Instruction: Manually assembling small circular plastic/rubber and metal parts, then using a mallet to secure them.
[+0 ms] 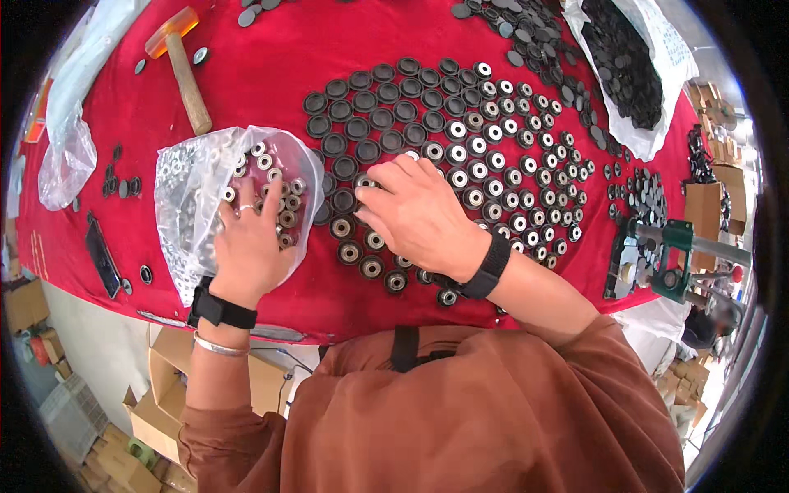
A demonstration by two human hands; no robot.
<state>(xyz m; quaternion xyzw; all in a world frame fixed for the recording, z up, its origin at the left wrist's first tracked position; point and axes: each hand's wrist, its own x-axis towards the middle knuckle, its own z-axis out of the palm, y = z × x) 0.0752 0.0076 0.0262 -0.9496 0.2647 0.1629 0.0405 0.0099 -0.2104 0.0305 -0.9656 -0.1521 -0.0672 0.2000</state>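
Observation:
My left hand [253, 246] lies at the mouth of a clear plastic bag [187, 218], its fingers spread among loose metal bearings [288, 218]. Over the left part of a field of round black caps, my right hand [431, 218] is closed, thumb and fingers drawn together. Whatever its fingertips hold is hidden beneath them. Many caps to the right and front carry a silver bearing [475, 197] in the middle. Toward the back left, the black caps [367, 150] are bare hollow cups.
A mallet [187, 86] with an orange head lies at the back left. Loose black discs [526, 37] and a white sack [657, 140] of them occupy the back right. A green metal tool [675, 255] stands at the right edge. Red cloth [246, 74] covers the table.

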